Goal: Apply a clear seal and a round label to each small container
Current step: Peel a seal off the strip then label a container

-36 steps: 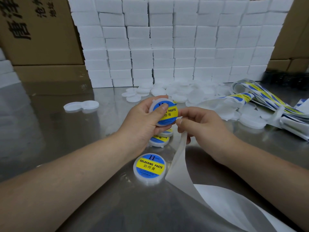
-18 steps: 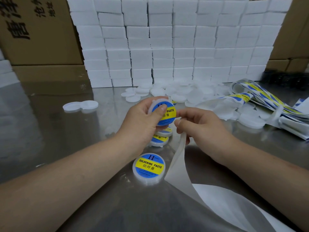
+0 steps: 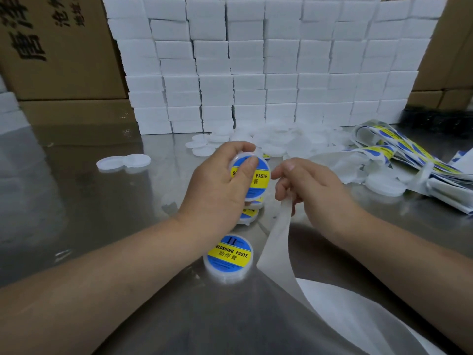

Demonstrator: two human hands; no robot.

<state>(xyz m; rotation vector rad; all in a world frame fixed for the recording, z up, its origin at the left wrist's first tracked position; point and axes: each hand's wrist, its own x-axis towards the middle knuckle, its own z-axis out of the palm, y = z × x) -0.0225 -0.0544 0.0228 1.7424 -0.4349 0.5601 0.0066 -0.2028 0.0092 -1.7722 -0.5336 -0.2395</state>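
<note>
We grip the labelled container [image 3: 259,181] in the left hand [image 3: 217,185], thumb on its face, just left of the right hand [image 3: 312,190], which pinches the white backing strip [image 3: 275,242].

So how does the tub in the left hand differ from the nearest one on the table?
The held tub is tilted up, gripped by the left hand; the table tub lies flat. A thumb hides part of the held tub's label; the table tub's label shows almost whole. Both are white with the same blue-yellow label.
</note>
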